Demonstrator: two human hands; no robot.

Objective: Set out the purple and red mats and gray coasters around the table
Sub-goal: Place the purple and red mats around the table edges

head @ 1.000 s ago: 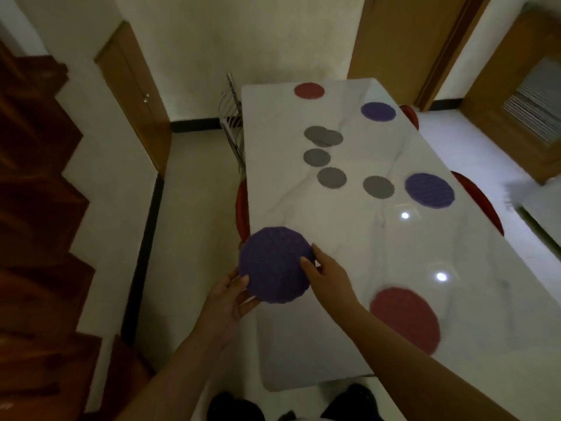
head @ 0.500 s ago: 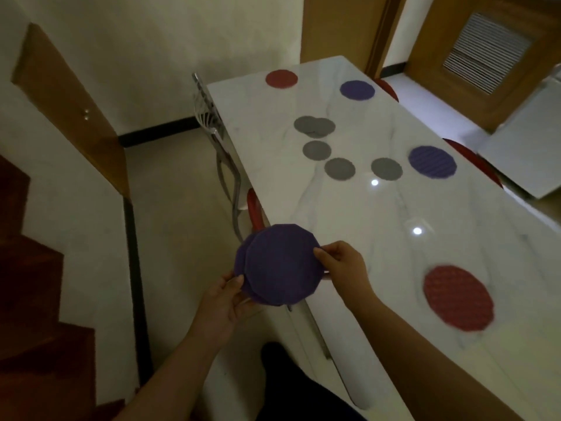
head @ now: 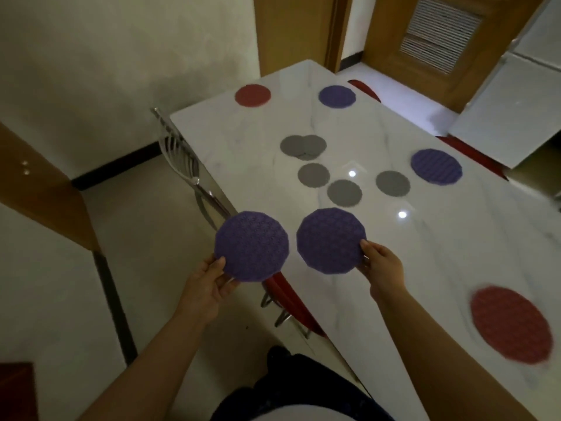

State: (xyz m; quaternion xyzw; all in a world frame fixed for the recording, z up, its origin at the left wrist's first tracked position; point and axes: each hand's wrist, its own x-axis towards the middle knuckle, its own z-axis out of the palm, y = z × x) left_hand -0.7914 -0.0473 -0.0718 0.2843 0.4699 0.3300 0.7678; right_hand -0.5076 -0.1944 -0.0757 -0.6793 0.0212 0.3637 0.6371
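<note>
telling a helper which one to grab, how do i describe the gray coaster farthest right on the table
On the white table, find the gray coasters grouped in the middle. The rightmost coaster lies alone, the only one next to a purple mat.

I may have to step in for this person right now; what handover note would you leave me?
Left hand holds the first purple mat at the table edge; right hand pinches a second purple mat over the table.
Done: far purple mat, right-side purple mat, far red mat and near red mat lie flat at the edges.
Left: lay both held mats; five gray coasters sit bunched mid-table, two overlapping, not yet spread to places.
</note>
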